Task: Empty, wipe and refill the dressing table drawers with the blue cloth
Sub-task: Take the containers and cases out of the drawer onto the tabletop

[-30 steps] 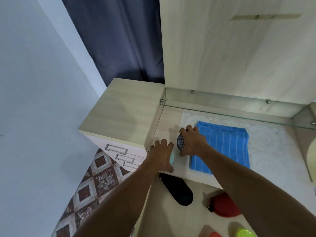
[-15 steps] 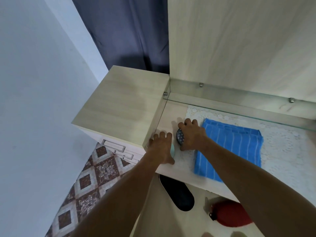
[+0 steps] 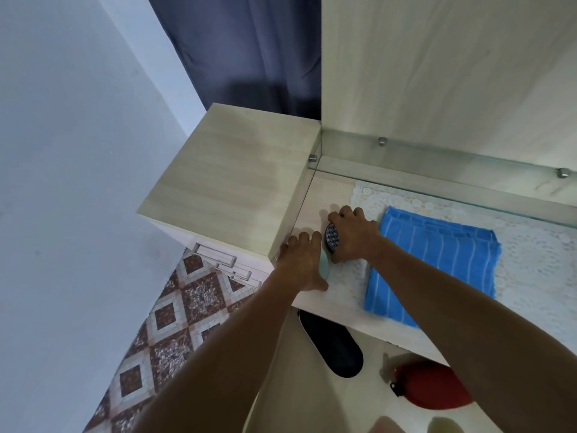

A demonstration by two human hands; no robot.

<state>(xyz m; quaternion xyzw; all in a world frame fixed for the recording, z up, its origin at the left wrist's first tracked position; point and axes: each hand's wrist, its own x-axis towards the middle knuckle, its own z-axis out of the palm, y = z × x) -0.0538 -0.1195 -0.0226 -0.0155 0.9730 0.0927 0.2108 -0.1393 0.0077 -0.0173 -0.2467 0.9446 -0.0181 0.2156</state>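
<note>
The right hand (image 3: 352, 239) curls its fingers round a small dark patterned disc (image 3: 331, 242) on the surface (image 3: 331, 195), just left of the folded blue cloth (image 3: 434, 264), which lies on a lace mat (image 3: 530, 260). The left hand (image 3: 301, 264) lies over a pale green thing (image 3: 324, 269); I cannot tell whether it grips it. Below, the open drawer (image 3: 296, 395) holds a black case (image 3: 331, 345) and a red pouch (image 3: 434, 385).
</note>
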